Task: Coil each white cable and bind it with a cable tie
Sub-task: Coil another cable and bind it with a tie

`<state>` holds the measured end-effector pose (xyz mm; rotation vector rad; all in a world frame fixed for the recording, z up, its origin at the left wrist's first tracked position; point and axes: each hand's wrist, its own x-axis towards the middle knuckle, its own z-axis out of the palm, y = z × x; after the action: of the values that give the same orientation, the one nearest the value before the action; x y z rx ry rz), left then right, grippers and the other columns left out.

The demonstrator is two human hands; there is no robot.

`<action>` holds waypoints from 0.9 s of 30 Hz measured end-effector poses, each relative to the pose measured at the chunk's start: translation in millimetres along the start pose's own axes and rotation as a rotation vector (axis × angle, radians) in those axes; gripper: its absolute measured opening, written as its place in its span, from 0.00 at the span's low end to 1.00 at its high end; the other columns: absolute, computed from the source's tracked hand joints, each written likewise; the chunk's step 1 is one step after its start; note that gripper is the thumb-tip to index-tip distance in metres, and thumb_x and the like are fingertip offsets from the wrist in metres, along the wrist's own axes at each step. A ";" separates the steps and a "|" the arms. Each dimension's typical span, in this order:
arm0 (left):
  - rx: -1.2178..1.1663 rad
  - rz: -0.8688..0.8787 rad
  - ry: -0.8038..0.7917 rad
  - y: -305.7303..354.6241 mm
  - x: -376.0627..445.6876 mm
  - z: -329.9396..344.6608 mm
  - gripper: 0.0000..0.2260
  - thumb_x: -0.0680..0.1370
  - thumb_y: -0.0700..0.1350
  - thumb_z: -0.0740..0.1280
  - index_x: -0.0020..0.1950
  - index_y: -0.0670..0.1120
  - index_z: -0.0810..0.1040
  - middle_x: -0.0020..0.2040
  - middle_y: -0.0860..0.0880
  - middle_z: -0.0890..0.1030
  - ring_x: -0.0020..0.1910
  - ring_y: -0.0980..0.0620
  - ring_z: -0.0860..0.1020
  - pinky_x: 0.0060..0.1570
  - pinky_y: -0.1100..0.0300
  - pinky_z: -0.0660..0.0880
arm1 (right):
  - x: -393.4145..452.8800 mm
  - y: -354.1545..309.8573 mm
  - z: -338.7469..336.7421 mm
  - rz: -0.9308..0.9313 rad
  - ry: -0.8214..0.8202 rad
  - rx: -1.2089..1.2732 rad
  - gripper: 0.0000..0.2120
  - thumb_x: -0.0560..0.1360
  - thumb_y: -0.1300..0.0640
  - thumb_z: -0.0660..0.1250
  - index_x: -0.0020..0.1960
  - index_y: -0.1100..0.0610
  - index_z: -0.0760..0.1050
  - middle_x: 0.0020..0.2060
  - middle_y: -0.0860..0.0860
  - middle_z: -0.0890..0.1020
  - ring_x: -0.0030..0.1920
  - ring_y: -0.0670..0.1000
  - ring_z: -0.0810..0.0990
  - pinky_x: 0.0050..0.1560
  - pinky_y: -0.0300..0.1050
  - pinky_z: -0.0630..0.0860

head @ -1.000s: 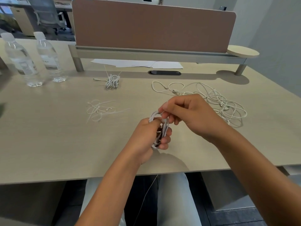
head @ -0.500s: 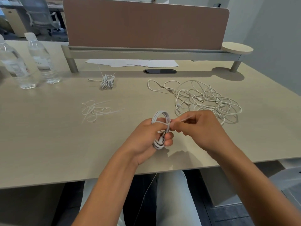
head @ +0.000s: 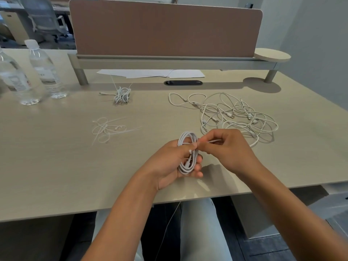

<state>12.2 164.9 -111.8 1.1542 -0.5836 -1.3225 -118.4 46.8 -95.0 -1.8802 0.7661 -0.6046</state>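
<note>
A: Where is the cable being worked on?

B: The coiled white cable point(head: 188, 153) stands upright in the left hand point(head: 169, 162), fingers curled round its lower loops, above the near edge of the table point(head: 56, 166). The right hand point(head: 227, 149) pinches the thin tail of a cable tie point(head: 211, 141) just beside the top of the coil, the tail pointing right between its fingers.

A: And what lies around them?

B: Behind the right hand, a loose tangle of white cables point(head: 231, 113) sprawls across the table; its nearest loop runs under that hand's knuckles, so part of it is hidden. To the left sits a small heap of spare cable ties point(head: 109, 129). Farther back is a bound coil point(head: 122, 95) with tie ends sticking up (already finished, by the look of it).

A: Anything else?

B: Two water bottles point(head: 37, 72) at the far left, sheets of paper point(head: 150, 73) under the brown divider panel point(head: 165, 29), and a dark cable port point(head: 183, 83) just in front of the paper.
</note>
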 end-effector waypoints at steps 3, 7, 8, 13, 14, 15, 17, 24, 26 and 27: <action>-0.056 0.047 0.012 -0.6 3.2 1.9 0.05 0.85 0.38 0.62 0.53 0.40 0.76 0.36 0.44 0.74 0.30 0.50 0.70 0.27 0.59 0.69 | -0.2 0.7 -0.9 -0.002 -0.015 0.065 0.01 0.75 0.65 0.76 0.45 0.61 0.85 0.35 0.56 0.87 0.36 0.48 0.84 0.41 0.38 0.78; -0.101 0.104 0.042 -1.8 6.3 4.9 0.07 0.85 0.43 0.63 0.51 0.41 0.74 0.34 0.46 0.72 0.27 0.53 0.66 0.24 0.63 0.62 | -1.7 0.2 -0.4 -0.062 -0.013 0.117 0.01 0.75 0.65 0.76 0.46 0.64 0.84 0.37 0.56 0.87 0.39 0.48 0.85 0.45 0.40 0.81; -0.104 0.115 0.056 -1.1 6.8 6.2 0.08 0.85 0.45 0.63 0.51 0.41 0.74 0.34 0.46 0.72 0.27 0.53 0.65 0.23 0.64 0.61 | -2.1 -0.3 -0.2 -0.082 -0.017 0.112 0.01 0.75 0.65 0.76 0.46 0.63 0.84 0.37 0.55 0.87 0.39 0.48 0.85 0.45 0.39 0.80; -0.072 0.118 0.136 1.5 9.6 10.2 0.15 0.86 0.50 0.61 0.45 0.43 0.75 0.33 0.45 0.72 0.25 0.53 0.64 0.21 0.66 0.58 | -2.0 -2.5 -2.6 -0.124 -0.068 0.050 0.03 0.76 0.64 0.74 0.44 0.59 0.85 0.35 0.53 0.86 0.37 0.49 0.78 0.42 0.42 0.74; -0.072 0.109 0.142 2.1 9.7 9.9 0.14 0.86 0.49 0.60 0.45 0.42 0.74 0.33 0.44 0.72 0.25 0.53 0.63 0.21 0.66 0.58 | -2.6 -3.5 -3.2 -0.122 -0.088 0.057 0.03 0.76 0.64 0.74 0.44 0.59 0.85 0.35 0.52 0.86 0.37 0.48 0.78 0.42 0.41 0.73; -0.074 0.100 0.143 2.5 10.1 9.6 0.12 0.85 0.47 0.59 0.46 0.41 0.73 0.33 0.44 0.72 0.24 0.52 0.63 0.21 0.66 0.57 | -3.3 -4.6 -3.4 -0.117 -0.102 0.064 0.04 0.77 0.64 0.74 0.44 0.59 0.85 0.35 0.52 0.86 0.37 0.47 0.78 0.41 0.39 0.73; -0.089 0.095 0.138 2.6 10.2 10.3 0.09 0.82 0.42 0.56 0.45 0.41 0.72 0.33 0.44 0.72 0.25 0.52 0.62 0.22 0.66 0.56 | -4.2 -6.8 -2.9 -0.096 -0.106 0.077 0.04 0.76 0.64 0.74 0.43 0.59 0.85 0.35 0.53 0.86 0.36 0.46 0.78 0.40 0.36 0.73; -0.008 0.131 0.108 -1.2 8.3 10.4 0.09 0.81 0.37 0.53 0.47 0.41 0.73 0.34 0.43 0.72 0.26 0.51 0.63 0.23 0.65 0.58 | 0.7 -10.8 -3.4 0.097 -0.116 0.067 0.02 0.72 0.63 0.75 0.40 0.59 0.86 0.31 0.52 0.83 0.32 0.45 0.74 0.39 0.43 0.71; 0.027 0.137 0.095 -2.7 8.2 9.3 0.10 0.82 0.38 0.54 0.45 0.40 0.73 0.34 0.43 0.72 0.27 0.51 0.64 0.24 0.63 0.58 | 2.1 -10.4 -4.6 0.122 -0.112 0.020 0.02 0.71 0.62 0.76 0.39 0.59 0.86 0.29 0.49 0.82 0.31 0.45 0.73 0.38 0.42 0.71; 0.043 0.144 0.089 -3.5 8.3 8.9 0.10 0.82 0.38 0.55 0.45 0.40 0.74 0.35 0.42 0.72 0.27 0.50 0.64 0.24 0.63 0.59 | 3.3 -10.0 -5.1 0.135 -0.111 -0.006 0.03 0.70 0.62 0.76 0.38 0.59 0.86 0.28 0.48 0.81 0.31 0.45 0.73 0.38 0.42 0.71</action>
<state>4.8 154.8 -113.7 1.1777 -0.6215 -1.1351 -117.3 44.6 -83.6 -1.8346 0.8151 -0.4106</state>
